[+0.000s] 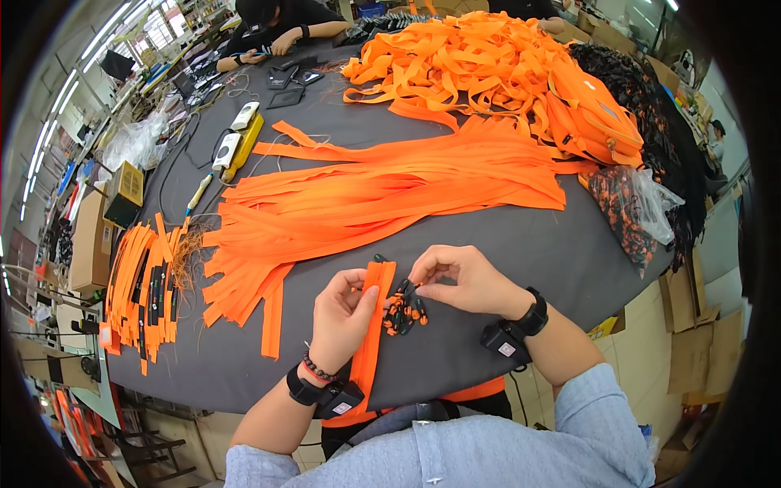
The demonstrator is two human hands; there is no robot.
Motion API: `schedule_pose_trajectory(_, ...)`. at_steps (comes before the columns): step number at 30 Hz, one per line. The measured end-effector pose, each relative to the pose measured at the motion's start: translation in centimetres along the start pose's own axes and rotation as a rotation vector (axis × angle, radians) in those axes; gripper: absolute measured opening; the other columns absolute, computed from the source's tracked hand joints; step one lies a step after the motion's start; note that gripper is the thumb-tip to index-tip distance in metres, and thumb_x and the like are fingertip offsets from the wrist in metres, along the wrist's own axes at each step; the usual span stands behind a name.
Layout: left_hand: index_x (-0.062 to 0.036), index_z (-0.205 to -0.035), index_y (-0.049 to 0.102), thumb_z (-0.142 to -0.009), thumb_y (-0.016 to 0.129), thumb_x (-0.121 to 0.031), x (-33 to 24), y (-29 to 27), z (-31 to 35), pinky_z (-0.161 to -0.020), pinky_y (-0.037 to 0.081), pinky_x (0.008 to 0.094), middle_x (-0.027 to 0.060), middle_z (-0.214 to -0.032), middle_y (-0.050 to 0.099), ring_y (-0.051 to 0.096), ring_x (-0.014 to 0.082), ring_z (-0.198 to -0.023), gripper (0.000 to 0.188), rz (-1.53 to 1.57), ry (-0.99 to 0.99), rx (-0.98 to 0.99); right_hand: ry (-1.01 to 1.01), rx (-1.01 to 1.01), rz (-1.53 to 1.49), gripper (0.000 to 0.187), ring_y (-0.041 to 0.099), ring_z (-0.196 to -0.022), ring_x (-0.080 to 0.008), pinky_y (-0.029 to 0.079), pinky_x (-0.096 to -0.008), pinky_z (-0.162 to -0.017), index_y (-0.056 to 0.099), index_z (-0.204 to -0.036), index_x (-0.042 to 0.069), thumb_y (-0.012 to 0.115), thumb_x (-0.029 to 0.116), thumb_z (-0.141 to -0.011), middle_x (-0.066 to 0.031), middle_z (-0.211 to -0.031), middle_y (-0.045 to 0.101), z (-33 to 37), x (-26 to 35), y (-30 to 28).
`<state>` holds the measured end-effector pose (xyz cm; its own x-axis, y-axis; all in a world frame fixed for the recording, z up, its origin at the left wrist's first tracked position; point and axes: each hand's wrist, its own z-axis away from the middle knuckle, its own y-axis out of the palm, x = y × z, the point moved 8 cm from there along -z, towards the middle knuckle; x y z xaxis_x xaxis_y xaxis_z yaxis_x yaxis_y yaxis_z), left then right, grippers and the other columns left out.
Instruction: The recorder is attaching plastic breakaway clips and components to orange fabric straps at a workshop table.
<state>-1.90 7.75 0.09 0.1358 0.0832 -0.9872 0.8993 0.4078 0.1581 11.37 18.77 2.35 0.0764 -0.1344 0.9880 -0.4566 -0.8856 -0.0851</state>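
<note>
Pale-blue woven shirt with rolled sleeves fills the lower edge, and both bare forearms reach from it over the dark grey cloth-covered table. A long, flat, bright orange fabric strip, zipper-like with a line down its length, lies between them, its near end at the table's front edge. The left hand pinches it near its far end, thumb flat on top and fingers curled at its left side.

Just right of the strip sits a small heap of black-and-orange cord-like pieces. The right hand is poised beside it, thumb and fingertips bunched close to the strip's edge — whether they pinch one of the little pieces is too small to tell.

Judging by its look, the strip should be light and limp across its width, a little firmer along the middle line, and hardly fragile. Its length would fold or twist if held far from the end, so a thumb-and-finger pinch close to the tip seems best. The small pieces look light and apt to tangle or slip — fingertips on one body at a time should suit them. Beyond both hands lies a broad layered bundle of similar orange strips.
</note>
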Motion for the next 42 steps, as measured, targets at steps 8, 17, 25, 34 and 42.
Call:
schedule_pose_trajectory(8,0.0068,-0.116,0.053,-0.093,0.055,0.002,-0.3,1.3,0.7,-0.074,0.053,0.0218,0.0097,-0.101,0.066,0.065,0.011,-0.087,0.025,-0.013,-0.013,0.063,-0.046,-0.064,-0.061,0.008,0.062,-0.09,-0.0132,0.052,-0.0262,-0.083,0.063,-0.086,-0.001,0.063,-0.008,-0.083,-0.0073,-0.099,0.062,0.2,1.1,0.0)
schedule_pose_trajectory(17,0.0059,-0.115,0.054,-0.092,0.057,0.0,0.1,1.4,0.8,-0.069,0.051,0.0196,0.0077,-0.097,0.066,0.062,0.0071,-0.082,0.024,-0.028,0.002,0.078,0.157,-0.078,-0.352,0.008,0.061,-0.086,-0.0089,0.051,-0.0235,-0.08,0.06,-0.093,-0.001,0.063,-0.003,-0.086,-0.0034,-0.093,0.063,-0.2,-2.3,1.0)
schedule_pose_trajectory(25,0.0051,-0.111,0.057,-0.091,0.059,0.0,0.0,1.3,1.0,-0.069,0.052,0.0199,0.0069,-0.094,0.067,0.063,0.0072,-0.084,0.021,-0.027,0.016,0.061,0.022,0.059,-0.344,0.013,0.058,-0.088,-0.0082,0.05,-0.0231,-0.077,0.057,-0.098,0.001,0.064,-0.001,-0.087,-0.0036,-0.094,0.06,0.4,-0.2,2.1)
schedule_pose_trajectory(34,0.0049,-0.107,0.058,-0.09,0.059,0.004,-0.2,1.4,1.1,-0.077,0.052,0.0218,0.0077,-0.101,0.064,0.064,0.0116,-0.092,0.017,-0.116,0.037,0.105,0.13,0.01,-0.257,0.014,0.06,-0.08,-0.0081,0.051,-0.0222,-0.069,0.062,-0.098,-0.002,0.068,0.005,-0.087,-0.0043,-0.088,0.063,0.7,-0.4,2.3)
schedule_pose_trajectory(42,0.004,-0.104,0.06,-0.089,0.06,0.004,-0.7,1.7,1.2,-0.077,0.051,0.0217,0.0054,-0.097,0.062,0.063,0.0108,-0.091,0.014,-0.116,0.065,0.108,-0.013,-0.07,-0.196,0.018,0.061,-0.078,-0.0083,0.051,-0.0217,-0.069,0.064,-0.103,-0.003,0.069,0.005,-0.086,-0.0045,-0.09,0.063,0.5,0.2,1.7)
